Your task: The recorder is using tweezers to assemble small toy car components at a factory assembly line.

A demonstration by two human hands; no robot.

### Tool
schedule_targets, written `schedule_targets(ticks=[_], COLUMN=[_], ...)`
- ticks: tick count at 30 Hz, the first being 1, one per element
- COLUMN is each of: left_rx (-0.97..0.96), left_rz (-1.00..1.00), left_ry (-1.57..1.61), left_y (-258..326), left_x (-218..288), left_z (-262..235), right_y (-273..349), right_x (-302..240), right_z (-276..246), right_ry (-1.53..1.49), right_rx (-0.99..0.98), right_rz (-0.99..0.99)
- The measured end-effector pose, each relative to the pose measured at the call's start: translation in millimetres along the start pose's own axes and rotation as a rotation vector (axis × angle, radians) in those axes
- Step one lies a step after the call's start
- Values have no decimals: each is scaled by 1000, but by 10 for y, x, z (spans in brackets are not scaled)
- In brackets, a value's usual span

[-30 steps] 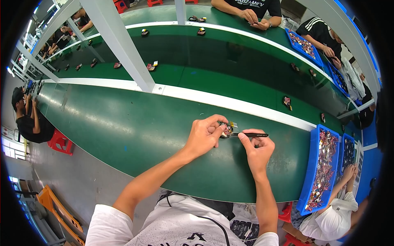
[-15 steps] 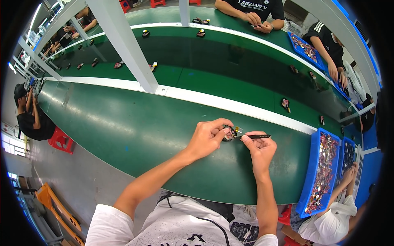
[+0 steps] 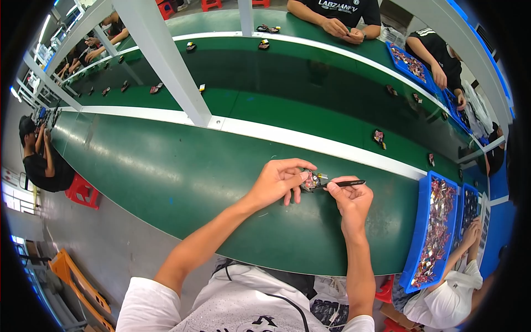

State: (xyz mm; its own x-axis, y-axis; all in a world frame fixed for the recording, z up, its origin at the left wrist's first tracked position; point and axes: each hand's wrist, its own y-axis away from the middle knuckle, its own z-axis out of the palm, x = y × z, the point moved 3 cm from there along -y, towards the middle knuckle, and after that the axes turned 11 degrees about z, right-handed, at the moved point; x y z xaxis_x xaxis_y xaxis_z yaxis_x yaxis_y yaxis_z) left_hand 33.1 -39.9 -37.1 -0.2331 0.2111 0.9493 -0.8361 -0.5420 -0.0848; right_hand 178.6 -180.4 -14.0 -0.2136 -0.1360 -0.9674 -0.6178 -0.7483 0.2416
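Note:
My left hand (image 3: 283, 181) grips a small electronic assembly (image 3: 312, 180) between thumb and fingers, over the green bench (image 3: 221, 171). The assembly has a dark casing, reddish wiring inside and a small yellow and silver piece at its far right. In my right hand (image 3: 352, 199) is a pair of black tweezers (image 3: 347, 183), pinched between thumb and fingers and lying nearly level. The tips point left and reach the assembly's right side. Whether they grasp anything there is too small to tell.
A blue tray (image 3: 412, 265) full of small wired parts stands right of my hands. Beyond a white rail (image 3: 310, 143), a green conveyor belt (image 3: 310, 119) carries several similar assemblies, one (image 3: 379, 138) nearby. A white post (image 3: 166, 61) rises at the rail. Co-workers sit across and at both sides.
My left hand's lower fingers have loosened and spread downward, while thumb and index stay on the assembly. The tweezers have barely moved. Assemblies on the belt have shifted left.

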Motion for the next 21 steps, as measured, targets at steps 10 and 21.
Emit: schedule_targets(ticks=[10,21], left_rx=[-19,22], left_rz=[18,117], left_ry=[55,55], left_y=[7,34], left_x=[12,3], left_z=[5,77], right_y=[76,169], right_x=[57,25], right_z=[1,89], right_ry=[9,208], right_rx=[48,173], right_rz=[-209,-520])
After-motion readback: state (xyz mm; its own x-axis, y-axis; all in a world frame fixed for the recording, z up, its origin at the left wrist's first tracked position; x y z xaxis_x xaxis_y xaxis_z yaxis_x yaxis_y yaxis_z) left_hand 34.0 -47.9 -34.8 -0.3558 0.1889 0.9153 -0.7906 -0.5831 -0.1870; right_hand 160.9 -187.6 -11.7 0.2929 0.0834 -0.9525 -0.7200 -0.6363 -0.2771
